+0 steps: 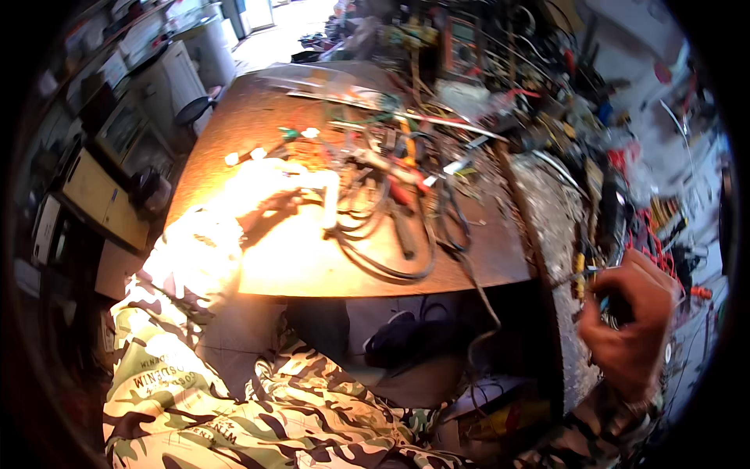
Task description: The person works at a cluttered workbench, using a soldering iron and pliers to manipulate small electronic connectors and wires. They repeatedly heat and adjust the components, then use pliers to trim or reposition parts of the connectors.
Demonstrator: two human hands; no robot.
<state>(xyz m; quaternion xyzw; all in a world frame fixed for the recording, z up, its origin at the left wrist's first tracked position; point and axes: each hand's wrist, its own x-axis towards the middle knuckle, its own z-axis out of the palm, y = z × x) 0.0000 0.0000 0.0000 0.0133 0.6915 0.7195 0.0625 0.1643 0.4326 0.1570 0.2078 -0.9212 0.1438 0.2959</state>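
Note:
Washed out by bright light, my left hand (266, 184) reaches over the wooden table (484, 258), fingers bent at a pale stick-like piece (331, 203); its exact grip is hard to make out. Beside it are looped black cables (406, 273), red-handled pliers (400, 193) and small green-and-white parts (291, 134). At the right, beyond the table's edge, my right hand (625, 320) is curled with a thin metal item (590, 270) at its fingertips, near yellow-handled tools (580, 258).
Tangled wires, tools and an orange meter (461, 47) crowd the back and right, along a rough ledge (547, 203). A clear plastic sheet (312, 78) lies at the back edge. Cabinets (101, 195) line the left. Dark shoes (391, 336) show under the table.

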